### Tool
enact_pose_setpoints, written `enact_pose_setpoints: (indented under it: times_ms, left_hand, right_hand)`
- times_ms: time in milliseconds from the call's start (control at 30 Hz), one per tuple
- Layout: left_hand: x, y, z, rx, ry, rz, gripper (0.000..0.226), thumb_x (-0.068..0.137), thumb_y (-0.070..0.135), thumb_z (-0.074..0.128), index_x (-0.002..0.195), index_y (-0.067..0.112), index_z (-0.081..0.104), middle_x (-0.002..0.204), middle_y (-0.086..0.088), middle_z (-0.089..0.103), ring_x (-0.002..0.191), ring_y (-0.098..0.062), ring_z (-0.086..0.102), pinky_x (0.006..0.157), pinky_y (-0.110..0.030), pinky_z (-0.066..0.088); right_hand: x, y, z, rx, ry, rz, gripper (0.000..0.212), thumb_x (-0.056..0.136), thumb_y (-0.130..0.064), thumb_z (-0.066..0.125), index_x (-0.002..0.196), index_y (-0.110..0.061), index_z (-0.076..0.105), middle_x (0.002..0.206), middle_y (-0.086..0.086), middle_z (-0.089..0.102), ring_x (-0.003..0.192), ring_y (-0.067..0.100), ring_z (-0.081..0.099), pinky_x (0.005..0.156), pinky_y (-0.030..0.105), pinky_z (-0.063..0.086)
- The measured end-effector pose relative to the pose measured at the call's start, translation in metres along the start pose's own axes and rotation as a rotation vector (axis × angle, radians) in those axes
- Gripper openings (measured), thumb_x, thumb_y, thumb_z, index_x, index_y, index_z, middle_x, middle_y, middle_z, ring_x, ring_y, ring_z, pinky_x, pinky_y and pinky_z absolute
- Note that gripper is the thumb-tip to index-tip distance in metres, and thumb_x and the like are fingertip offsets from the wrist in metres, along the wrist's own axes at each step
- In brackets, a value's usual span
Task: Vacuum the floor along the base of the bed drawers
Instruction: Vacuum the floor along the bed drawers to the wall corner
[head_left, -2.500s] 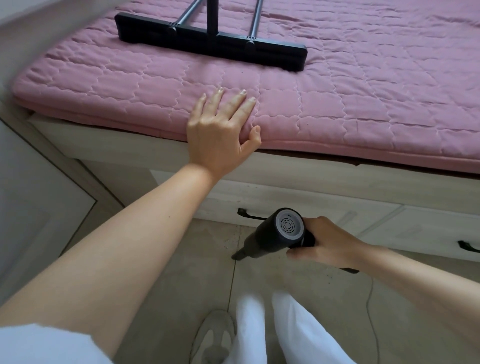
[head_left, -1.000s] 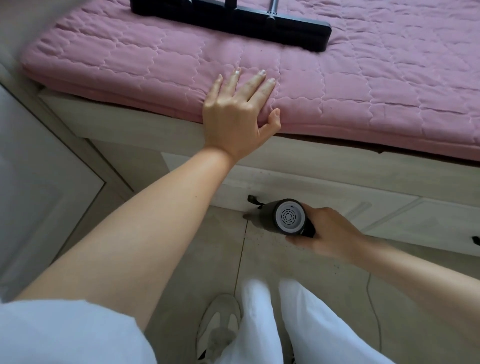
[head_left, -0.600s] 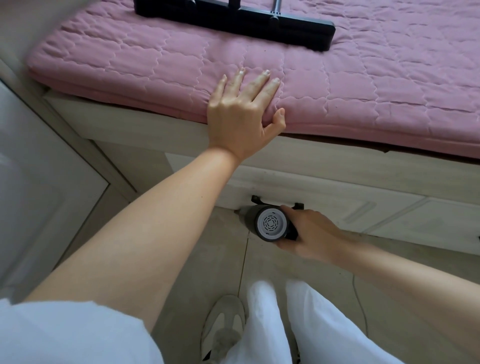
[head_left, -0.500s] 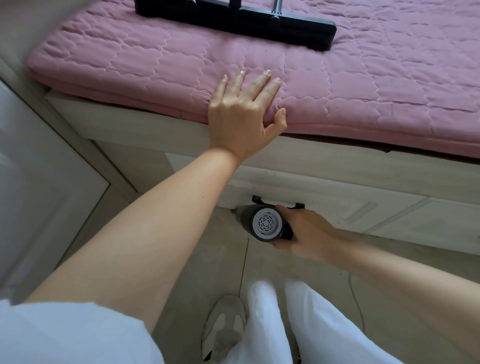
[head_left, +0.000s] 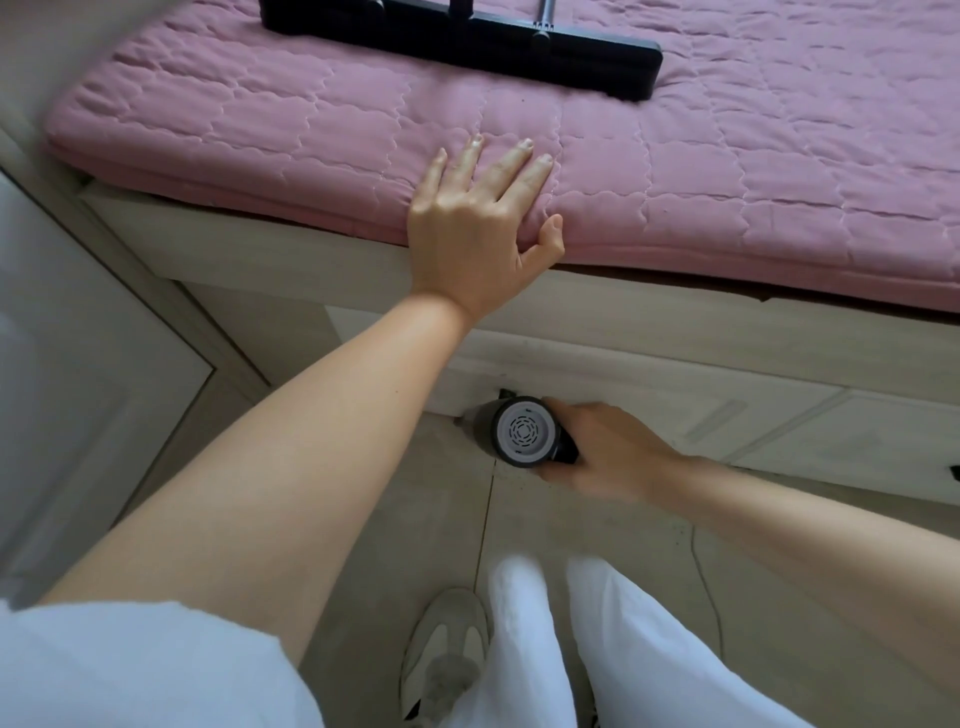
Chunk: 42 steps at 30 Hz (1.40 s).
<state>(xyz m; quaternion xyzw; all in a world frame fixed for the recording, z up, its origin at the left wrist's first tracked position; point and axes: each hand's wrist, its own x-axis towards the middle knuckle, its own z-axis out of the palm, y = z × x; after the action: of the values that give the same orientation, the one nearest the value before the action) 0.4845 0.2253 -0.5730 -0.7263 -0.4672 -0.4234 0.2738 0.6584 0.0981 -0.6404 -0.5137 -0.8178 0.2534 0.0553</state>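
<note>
My right hand (head_left: 608, 454) grips a small black handheld vacuum (head_left: 522, 431), whose round grey rear vent faces the camera. Its nozzle points away and down to where the pale tiled floor (head_left: 447, 525) meets the white bed drawers (head_left: 675, 405); the nozzle tip is mostly hidden behind the body. My left hand (head_left: 480, 228) rests flat, fingers spread, on the edge of the pink quilted mattress (head_left: 727, 171) above the drawers.
A black bar-shaped stand base (head_left: 467, 39) with rods lies on the mattress at the back. A white cabinet panel (head_left: 78, 389) closes the left side. My white trouser legs (head_left: 571, 649) and a grey shoe (head_left: 447, 644) are below. A thin cord (head_left: 706, 582) trails on the floor.
The vacuum has moved left along the drawer base and tipped so its rear vent faces the camera. My left hand has stayed pressed on the mattress edge.
</note>
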Motion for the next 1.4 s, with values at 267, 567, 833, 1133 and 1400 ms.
enact_pose_setpoints:
  times_ms: [267,567,833,1133,1400]
  left_hand:
    - [0.000,-0.001,0.000,0.004,-0.006,0.005,0.044,0.085,0.041,0.053,0.119,0.023,0.075,0.125,0.001,0.070,0.116,-0.034,0.065,0.099,-0.050,0.050]
    - [0.000,-0.001,0.000,0.000,-0.017,0.002,0.044,0.085,0.041,0.054,0.119,0.022,0.074,0.126,0.001,0.070,0.117,-0.035,0.064,0.100,-0.051,0.049]
    - [0.000,-0.003,0.001,0.019,-0.009,0.018,0.045,0.085,0.041,0.054,0.120,0.023,0.074,0.127,0.001,0.069,0.117,-0.034,0.064,0.099,-0.051,0.050]
    - [-0.002,-0.004,0.004,0.029,0.014,0.049,0.045,0.086,0.042,0.052,0.122,0.023,0.073,0.127,0.002,0.069,0.117,-0.033,0.064,0.099,-0.050,0.050]
    - [-0.002,-0.006,0.006,0.042,0.038,0.068,0.045,0.088,0.042,0.050,0.122,0.024,0.073,0.127,0.002,0.069,0.117,-0.033,0.065,0.099,-0.050,0.050]
  right_hand:
    - [-0.031,0.026,-0.022,0.004,0.002,0.128,0.059,0.073,-0.055,0.065,0.127,-0.040,0.045,0.093,-0.012,0.067,0.082,0.013,0.063,0.071,0.033,0.052]
    - [-0.043,0.028,-0.033,0.072,-0.027,0.201,0.038,0.074,-0.048,0.069,0.107,-0.038,0.054,0.079,-0.009,0.065,0.074,0.012,0.062,0.068,0.032,0.051]
    - [-0.047,0.029,-0.038,0.133,-0.025,0.220,0.033,0.074,-0.044,0.070,0.102,-0.040,0.054,0.079,-0.010,0.066,0.073,0.009,0.062,0.067,0.033,0.052]
    - [-0.044,0.034,-0.027,0.130,-0.022,0.247,0.045,0.065,-0.040,0.070,0.107,-0.040,0.054,0.094,-0.015,0.066,0.086,0.009,0.063,0.074,0.033,0.053]
    - [-0.044,0.022,-0.035,0.135,0.003,0.305,0.031,0.065,-0.025,0.069,0.062,-0.042,0.042,0.060,-0.010,0.054,0.057,0.015,0.054,0.052,0.029,0.039]
